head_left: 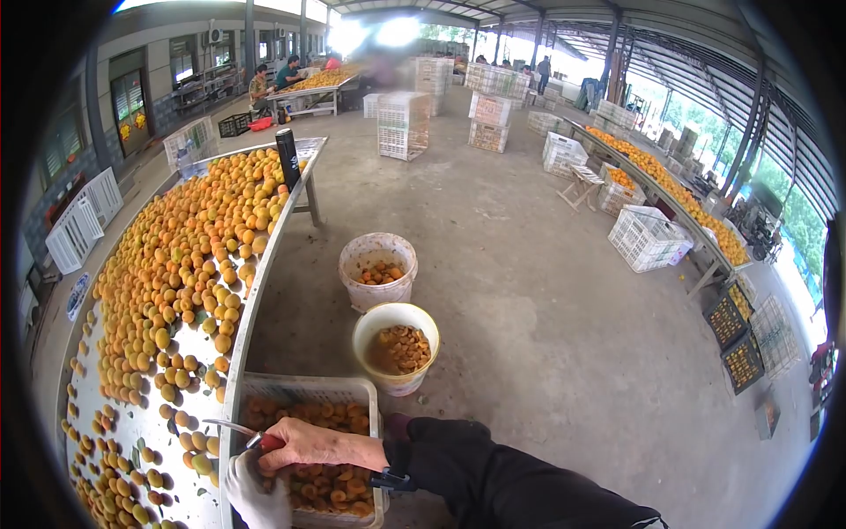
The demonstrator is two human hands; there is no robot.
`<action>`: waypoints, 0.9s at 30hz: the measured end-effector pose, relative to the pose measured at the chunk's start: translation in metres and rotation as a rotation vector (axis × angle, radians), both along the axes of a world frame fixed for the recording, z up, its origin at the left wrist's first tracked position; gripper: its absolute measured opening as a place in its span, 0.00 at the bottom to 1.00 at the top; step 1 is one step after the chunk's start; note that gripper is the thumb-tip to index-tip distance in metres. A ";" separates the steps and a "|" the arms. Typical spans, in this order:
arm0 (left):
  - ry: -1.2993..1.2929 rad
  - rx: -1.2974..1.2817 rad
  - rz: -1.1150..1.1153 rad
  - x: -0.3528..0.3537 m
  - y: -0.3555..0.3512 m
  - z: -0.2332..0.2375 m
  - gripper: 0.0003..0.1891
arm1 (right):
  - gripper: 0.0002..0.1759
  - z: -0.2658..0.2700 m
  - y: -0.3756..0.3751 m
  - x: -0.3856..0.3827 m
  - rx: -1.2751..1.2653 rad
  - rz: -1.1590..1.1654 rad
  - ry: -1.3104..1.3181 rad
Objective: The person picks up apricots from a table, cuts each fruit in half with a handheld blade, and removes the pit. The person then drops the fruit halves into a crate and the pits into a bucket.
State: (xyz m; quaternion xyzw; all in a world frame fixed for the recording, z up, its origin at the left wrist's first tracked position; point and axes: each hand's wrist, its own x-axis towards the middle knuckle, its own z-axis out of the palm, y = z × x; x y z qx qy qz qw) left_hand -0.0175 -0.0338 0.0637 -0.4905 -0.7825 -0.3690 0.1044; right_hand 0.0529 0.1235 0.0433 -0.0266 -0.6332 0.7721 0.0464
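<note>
My right hand (304,443), bare, is closed around the red handle of a knife (231,426) with a curved blade pointing left over the table edge. Just below it, my left hand (256,494) wears a whitish glove and is smeared by motion. Its fingers curl up against the right hand, and what they hold is hidden. Both hands are above the near side of a plastic crate (377,414) that holds cut, orange fruit halves (330,489). To the left, whole apricots (176,264) cover a metal-topped table (172,414).
Two buckets stand beyond the crate: a white bucket (377,251) with fruit pieces and a nearer bucket (397,335) with pieces in liquid. A black bottle (287,159) stands on the table's far end. Stacked crates (404,128), another fruit table (661,181) and seated people (289,75) are farther off.
</note>
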 end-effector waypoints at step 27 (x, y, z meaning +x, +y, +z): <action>-0.018 -0.059 -0.001 0.005 -0.009 0.002 0.21 | 0.09 -0.002 -0.008 0.005 -0.113 0.024 -0.034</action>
